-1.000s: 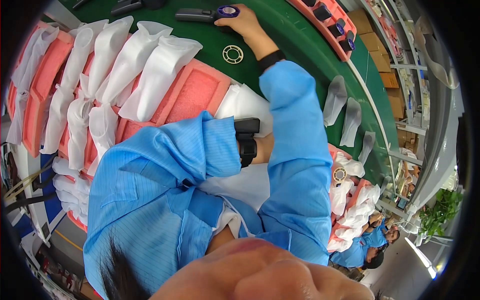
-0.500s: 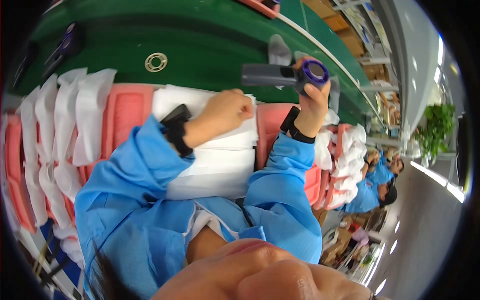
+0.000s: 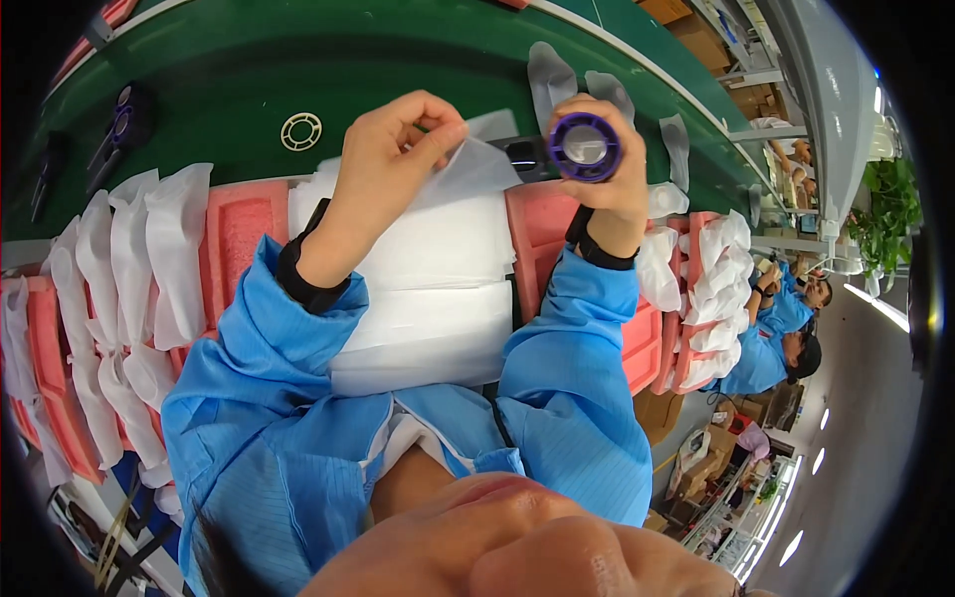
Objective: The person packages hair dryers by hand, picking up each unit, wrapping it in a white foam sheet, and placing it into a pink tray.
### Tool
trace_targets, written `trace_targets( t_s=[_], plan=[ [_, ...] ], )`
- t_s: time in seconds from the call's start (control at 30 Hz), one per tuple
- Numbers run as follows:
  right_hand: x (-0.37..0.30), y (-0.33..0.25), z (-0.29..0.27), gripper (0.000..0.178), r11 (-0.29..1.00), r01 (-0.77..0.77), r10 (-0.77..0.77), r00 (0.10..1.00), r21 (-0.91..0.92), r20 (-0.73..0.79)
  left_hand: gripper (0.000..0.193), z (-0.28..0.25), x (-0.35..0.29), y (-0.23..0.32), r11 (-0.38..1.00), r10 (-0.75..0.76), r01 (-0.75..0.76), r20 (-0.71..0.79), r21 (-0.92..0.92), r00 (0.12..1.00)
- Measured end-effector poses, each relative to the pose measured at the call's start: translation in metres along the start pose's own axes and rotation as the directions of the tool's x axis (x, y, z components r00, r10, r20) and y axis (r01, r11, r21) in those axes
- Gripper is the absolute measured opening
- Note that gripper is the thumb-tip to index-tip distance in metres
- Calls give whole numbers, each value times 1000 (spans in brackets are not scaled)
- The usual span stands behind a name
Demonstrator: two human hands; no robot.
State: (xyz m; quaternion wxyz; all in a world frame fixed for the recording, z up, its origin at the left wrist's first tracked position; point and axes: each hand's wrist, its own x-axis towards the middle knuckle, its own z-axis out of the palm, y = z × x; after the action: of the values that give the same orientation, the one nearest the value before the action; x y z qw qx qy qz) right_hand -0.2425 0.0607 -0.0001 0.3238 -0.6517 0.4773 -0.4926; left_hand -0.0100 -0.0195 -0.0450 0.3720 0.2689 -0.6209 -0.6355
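My right hand (image 3: 619,159) is closed round the head of a hair dryer (image 3: 585,147) with a purple ring; its dark handle points left. The fingertips of my left hand (image 3: 393,154) pinch a thin translucent white foam bag (image 3: 477,169). That bag covers the far part of the handle, so the handle's end is partly hidden. Below my hands lies a stack of white foam bags (image 3: 428,328), between pink foam trays (image 3: 249,229).
Wrapped pieces in white bags (image 3: 179,269) fill trays at left; more wrapped pieces (image 3: 716,279) sit at right. On the green bench (image 3: 398,70) are a cream ring (image 3: 300,131), unwrapped dark dryers (image 3: 119,134) and wrapped items (image 3: 552,85). Co-workers in blue sit far right.
My left hand has risen from the stack and now holds a bag against the dryer's handle. My right hand has moved slightly left with the dryer.
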Motion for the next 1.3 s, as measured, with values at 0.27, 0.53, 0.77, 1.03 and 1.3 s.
trace_targets(
  t_s=[0.27,0.53,0.77,1.03,1.3],
  plan=[
    [18,-4,68,73,858,188,-202,979,-477,23,10,-3,-4,4,888,80,-73,-4,-453,997],
    [12,5,81,73,730,152,-271,959,-666,-78,9,14,-16,7,932,360,-358,-26,57,933],
    [15,18,72,75,707,122,-327,930,-697,-169,36,22,-12,-5,605,710,-653,63,456,701],
    [6,9,91,78,1000,-13,8,972,-20,-236,56,11,-5,-1,663,522,-401,-7,632,853],
    [6,20,88,66,981,25,-31,999,-190,-26,40,-19,2,18,906,382,-327,185,-271,906]
  ],
)
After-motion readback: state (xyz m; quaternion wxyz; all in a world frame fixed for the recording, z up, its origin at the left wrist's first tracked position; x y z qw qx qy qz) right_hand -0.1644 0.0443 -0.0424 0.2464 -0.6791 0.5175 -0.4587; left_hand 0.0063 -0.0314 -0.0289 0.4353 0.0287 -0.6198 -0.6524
